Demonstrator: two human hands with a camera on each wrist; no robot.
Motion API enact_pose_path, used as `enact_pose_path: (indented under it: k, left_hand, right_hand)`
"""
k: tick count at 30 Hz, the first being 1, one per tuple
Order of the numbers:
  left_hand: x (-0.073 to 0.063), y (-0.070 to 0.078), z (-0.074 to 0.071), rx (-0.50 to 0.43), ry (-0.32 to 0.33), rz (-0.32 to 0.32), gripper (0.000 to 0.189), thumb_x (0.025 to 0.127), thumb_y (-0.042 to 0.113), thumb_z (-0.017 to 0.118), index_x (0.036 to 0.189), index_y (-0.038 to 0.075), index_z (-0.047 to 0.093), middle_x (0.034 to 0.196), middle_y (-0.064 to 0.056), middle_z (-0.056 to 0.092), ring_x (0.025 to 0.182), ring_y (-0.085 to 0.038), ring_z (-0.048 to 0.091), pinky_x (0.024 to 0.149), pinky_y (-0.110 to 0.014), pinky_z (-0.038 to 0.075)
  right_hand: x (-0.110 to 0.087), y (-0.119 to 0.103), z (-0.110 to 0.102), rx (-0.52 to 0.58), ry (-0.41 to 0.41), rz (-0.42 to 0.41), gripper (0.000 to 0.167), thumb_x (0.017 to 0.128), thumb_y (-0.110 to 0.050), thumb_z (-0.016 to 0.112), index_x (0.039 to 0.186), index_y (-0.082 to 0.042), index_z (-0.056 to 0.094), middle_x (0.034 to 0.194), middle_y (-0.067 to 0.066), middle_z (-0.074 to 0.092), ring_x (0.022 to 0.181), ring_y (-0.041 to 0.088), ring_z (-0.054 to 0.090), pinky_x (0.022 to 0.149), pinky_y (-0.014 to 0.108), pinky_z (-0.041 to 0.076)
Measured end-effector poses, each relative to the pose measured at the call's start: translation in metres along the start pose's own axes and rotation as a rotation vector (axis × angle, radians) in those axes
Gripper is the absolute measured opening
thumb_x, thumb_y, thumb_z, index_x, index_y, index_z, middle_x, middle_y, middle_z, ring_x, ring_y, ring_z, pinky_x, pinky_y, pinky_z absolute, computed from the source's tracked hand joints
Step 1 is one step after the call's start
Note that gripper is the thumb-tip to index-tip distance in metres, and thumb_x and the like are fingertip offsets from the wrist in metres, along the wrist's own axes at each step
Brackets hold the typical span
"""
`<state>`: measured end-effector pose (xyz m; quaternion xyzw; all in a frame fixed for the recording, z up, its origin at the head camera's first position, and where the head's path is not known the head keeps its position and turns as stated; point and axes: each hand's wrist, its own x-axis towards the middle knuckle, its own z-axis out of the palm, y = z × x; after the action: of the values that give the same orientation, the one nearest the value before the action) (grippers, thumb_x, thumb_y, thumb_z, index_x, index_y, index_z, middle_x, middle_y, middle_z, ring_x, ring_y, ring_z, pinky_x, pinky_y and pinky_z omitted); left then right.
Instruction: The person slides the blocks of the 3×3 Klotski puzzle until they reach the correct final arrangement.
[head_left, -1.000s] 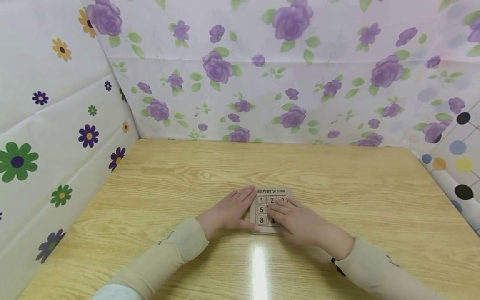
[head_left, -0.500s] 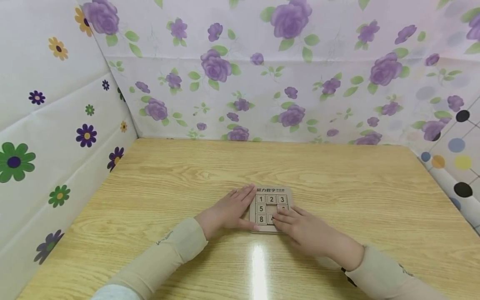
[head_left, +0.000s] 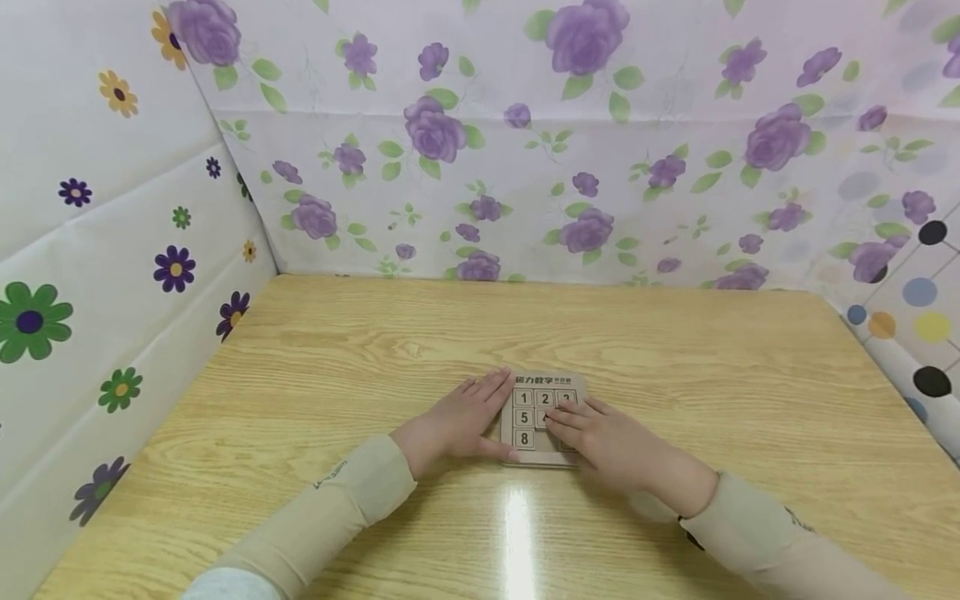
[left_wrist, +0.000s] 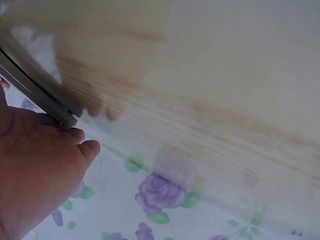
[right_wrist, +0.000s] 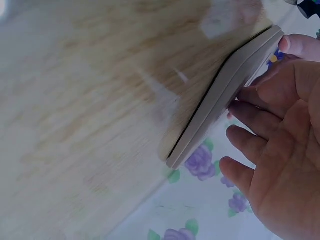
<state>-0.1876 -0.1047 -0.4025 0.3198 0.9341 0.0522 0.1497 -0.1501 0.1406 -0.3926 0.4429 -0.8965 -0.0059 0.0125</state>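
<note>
A sliding number puzzle (head_left: 551, 457) with a light wooden frame lies flat on the table in the head view. My left hand (head_left: 462, 423) rests along its left side, fingers straight at the upper edge and thumb at the lower left corner. The fingertips of my right hand (head_left: 611, 442) touch the 4 tile (head_left: 541, 419) in the middle slot, covering part of it. The 1 tile (head_left: 523, 398), 2, 5 and 8 tiles (head_left: 524, 439) show clearly; the right column is partly hidden by my right fingers. A bare slot shows below the 4.
The wood-grain table (head_left: 375, 333) spreads around the puzzle, with a bright glare streak in front of it. Floral cloth walls (head_left: 517, 200) stand behind and at the left, and a dotted one (head_left: 918, 333) at the right.
Half a second ago the middle slot was bare and the 4 tile was below it; my right fingers have slid the 4 up into the middle. The left hand has stayed in place.
</note>
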Motion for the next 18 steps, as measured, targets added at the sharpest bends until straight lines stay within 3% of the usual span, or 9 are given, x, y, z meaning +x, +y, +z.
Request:
enact_pose_path:
  k: [18]
  left_hand:
    - [0.0,0.001,-0.002,-0.012,0.005,0.002,0.108,0.08,0.071,0.053,0.153,0.006,0.007,0.16,-0.01,0.001,0.148,-0.025,0.005,0.121,-0.041,0.008]
  right_hand:
    - [0.005,-0.026,-0.001,-0.04,-0.045,-0.088,0.048,0.092,-0.018,0.056,0.138,-0.006,0.05,0.144,0.007,0.048,0.135,0.025,0.042,0.112,0.048,0.033]
